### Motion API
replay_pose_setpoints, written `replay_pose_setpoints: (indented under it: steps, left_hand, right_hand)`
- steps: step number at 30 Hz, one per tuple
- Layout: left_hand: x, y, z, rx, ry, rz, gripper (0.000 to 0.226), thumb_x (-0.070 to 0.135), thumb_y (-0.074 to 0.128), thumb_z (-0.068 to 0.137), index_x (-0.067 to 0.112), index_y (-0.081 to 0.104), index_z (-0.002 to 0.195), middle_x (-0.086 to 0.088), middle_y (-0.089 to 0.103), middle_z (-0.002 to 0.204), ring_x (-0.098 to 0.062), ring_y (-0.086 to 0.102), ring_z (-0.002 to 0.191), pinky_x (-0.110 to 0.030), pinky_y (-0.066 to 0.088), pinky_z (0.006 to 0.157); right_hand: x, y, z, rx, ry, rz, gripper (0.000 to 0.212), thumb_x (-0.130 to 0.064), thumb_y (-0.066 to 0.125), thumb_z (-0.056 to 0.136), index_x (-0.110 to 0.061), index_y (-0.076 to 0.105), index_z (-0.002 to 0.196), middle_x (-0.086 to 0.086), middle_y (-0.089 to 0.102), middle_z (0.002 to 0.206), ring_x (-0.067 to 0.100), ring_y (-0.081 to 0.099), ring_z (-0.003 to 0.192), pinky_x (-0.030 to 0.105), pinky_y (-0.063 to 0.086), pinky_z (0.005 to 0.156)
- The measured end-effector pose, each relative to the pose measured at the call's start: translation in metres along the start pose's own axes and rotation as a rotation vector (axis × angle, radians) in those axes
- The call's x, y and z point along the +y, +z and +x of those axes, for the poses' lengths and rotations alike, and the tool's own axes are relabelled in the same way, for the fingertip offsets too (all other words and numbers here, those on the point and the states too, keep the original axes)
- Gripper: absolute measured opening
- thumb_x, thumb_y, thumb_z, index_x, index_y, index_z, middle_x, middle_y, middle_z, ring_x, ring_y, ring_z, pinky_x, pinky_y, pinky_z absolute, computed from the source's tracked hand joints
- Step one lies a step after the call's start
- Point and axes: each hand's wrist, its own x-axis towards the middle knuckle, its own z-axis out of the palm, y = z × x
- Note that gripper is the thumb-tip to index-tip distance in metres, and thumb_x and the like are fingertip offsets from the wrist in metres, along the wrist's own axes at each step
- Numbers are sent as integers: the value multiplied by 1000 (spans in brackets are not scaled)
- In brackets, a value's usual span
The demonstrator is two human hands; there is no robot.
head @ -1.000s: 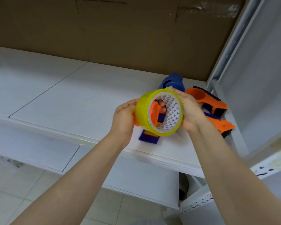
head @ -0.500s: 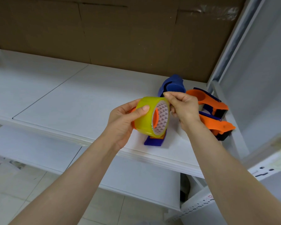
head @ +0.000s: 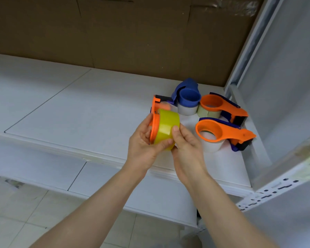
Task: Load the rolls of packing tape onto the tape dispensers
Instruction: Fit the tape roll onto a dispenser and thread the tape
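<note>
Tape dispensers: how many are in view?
4. The held dispenser, orange with a yellow roll, is between the left hand and right hand. On the shelf: the blue dispenser at the back, the rear orange dispenser beside it, the front orange dispenser nearer. None looks hidden.

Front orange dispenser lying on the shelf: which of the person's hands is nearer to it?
Right. The right hand is just left of the front orange dispenser; the left hand is farther left, beyond the yellow tape roll both hold.
</note>
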Motion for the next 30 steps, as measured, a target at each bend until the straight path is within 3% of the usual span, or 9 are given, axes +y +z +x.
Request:
replay_pose_setpoints:
  steps: [3, 7, 9, 13, 16, 20, 23, 26, 30]
  left_hand:
    - [-10, -2, -3, -23, -18, -23, 60, -14, 70, 70, 7, 54, 124, -11, 68, 114, -15, 68, 98, -23, 55, 84]
    - [-17, -2, -2, -40, -2, -31, 49, -11, 69, 73, 4, 55, 118, -10, 68, 106, -13, 66, 91, -24, 54, 83]
    - [-18, -4, -2, -56, 4, -51, 41, -7, 68, 75, 8, 58, 112, -6, 70, 100, -12, 66, 87, -25, 55, 80]
    - [-20, -9, -1, -79, 5, -100, 39, -6, 71, 73, 17, 61, 104, 4, 71, 90, -9, 65, 82, -21, 55, 70]
    - [-19, -12, -1, -108, -5, -104, 42, 1, 72, 65, 16, 60, 102, 7, 71, 87, -7, 66, 80, -20, 54, 66]
    - [-15, -12, 0, -128, -24, -110, 42, 5, 67, 64, 12, 58, 104, 2, 68, 87, -6, 64, 76, -19, 53, 63]
    - [-14, -10, 1, -102, -82, -65, 41, 17, 72, 69, 13, 56, 107, -1, 66, 93, -8, 63, 79, -17, 52, 63]
    - [-13, -6, 2, -93, -123, -20, 37, 14, 75, 76, 13, 58, 108, -9, 69, 99, -17, 66, 85, -19, 54, 66]
    - [-10, -8, 3, -198, -123, -59, 20, 2, 64, 83, 10, 65, 101, -1, 74, 81, -16, 70, 74, -27, 56, 75]
  right_hand:
    - [12, -8, 0, 20, 35, 56, 29, -9, 46, 96, -7, 59, 122, 16, 62, 124, 30, 57, 119, 43, 43, 104]
    - [14, -12, -3, -67, 10, -54, 37, -10, 45, 97, -14, 50, 133, 8, 57, 132, 21, 54, 122, 37, 42, 104]
    - [5, -11, -2, -16, 35, -155, 47, -12, 50, 95, -16, 40, 140, 3, 57, 130, 17, 54, 120, 35, 44, 103]
    - [-26, -9, 19, 128, -234, -772, 43, -27, 60, 89, -21, 50, 131, -2, 47, 128, 11, 48, 116, 23, 44, 96]
    - [-40, -4, 40, 45, -268, -1059, 41, -46, 62, 84, -20, 65, 116, -2, 54, 121, 15, 45, 120, 40, 38, 104]
    - [-45, 3, 52, -84, -316, -1055, 20, -34, 66, 84, -16, 72, 91, -7, 62, 92, 13, 56, 98, 37, 48, 91]
    - [-40, 7, 52, -139, -343, -1067, 15, -27, 62, 88, -14, 70, 91, -1, 65, 89, 12, 59, 87, 33, 50, 85]
    - [-36, 8, 49, -141, -394, -1098, 16, -26, 60, 89, -14, 69, 94, -3, 65, 86, 13, 61, 85, 33, 52, 80]
    - [-36, 7, 48, -119, -486, -1168, 18, -28, 59, 90, -14, 69, 96, 0, 66, 91, 14, 60, 87, 34, 52, 79]
